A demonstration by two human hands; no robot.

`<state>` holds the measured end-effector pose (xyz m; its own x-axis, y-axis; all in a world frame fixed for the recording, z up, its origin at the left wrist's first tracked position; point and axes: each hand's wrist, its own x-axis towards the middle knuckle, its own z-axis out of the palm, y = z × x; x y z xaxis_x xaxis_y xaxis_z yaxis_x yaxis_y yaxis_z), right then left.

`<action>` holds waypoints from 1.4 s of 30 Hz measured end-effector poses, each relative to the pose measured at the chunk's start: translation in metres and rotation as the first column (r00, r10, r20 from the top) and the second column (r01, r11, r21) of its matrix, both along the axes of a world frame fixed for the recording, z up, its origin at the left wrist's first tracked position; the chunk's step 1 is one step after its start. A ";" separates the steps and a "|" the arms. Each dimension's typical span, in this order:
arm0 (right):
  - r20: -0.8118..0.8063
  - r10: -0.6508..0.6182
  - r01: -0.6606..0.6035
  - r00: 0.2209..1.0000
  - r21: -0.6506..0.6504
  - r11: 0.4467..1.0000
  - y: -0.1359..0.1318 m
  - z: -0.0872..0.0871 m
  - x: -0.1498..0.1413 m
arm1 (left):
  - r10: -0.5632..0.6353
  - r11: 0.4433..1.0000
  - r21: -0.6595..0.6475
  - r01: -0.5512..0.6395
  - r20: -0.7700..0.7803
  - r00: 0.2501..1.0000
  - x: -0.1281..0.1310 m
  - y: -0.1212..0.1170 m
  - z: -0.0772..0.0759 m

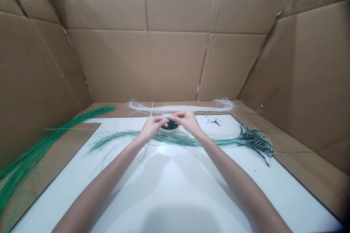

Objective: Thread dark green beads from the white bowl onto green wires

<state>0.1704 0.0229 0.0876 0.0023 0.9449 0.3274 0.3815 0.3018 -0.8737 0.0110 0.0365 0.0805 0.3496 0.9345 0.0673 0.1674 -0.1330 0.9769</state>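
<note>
My left hand (154,125) and my right hand (186,121) meet above a small white bowl (170,131) filled with dark beads (171,124). Thumb and forefinger are pinched on both hands, the fingertips close together. Whatever sits between them is too small to make out. Just this side of the bowl, a bundle of green strands (191,140) stretches across the white board, passing behind my forearms. Its right end is a thick cluster of dark beaded tips (255,140).
Loose dark beads (214,121) lie right of the bowl. A bundle of white strands (177,109) lies behind it. More green strands (51,140) hang at the left over cardboard. Tall cardboard walls (175,65) enclose the white board (175,182) at the back and sides.
</note>
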 end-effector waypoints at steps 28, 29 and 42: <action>0.700 0.135 -0.144 0.701 -0.047 0.988 0.065 -0.058 0.001 | 0.357 0.894 0.335 -0.299 -0.126 0.926 -0.010 0.051 -0.079; 0.702 0.123 -0.146 0.701 -0.028 0.989 0.064 -0.059 0.002 | 0.352 0.888 0.347 -0.300 -0.095 0.931 -0.009 0.052 -0.084; 0.652 0.197 -0.231 0.732 -0.035 0.972 0.060 -0.057 0.009 | 0.446 0.777 0.519 -0.355 -0.057 0.893 -0.005 0.028 -0.078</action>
<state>0.1792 0.0826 0.0302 -0.4261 0.8784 0.2164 0.7695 0.4777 -0.4239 0.0061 0.0644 0.0028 -0.0014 0.8525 0.5228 0.4667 -0.4618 0.7543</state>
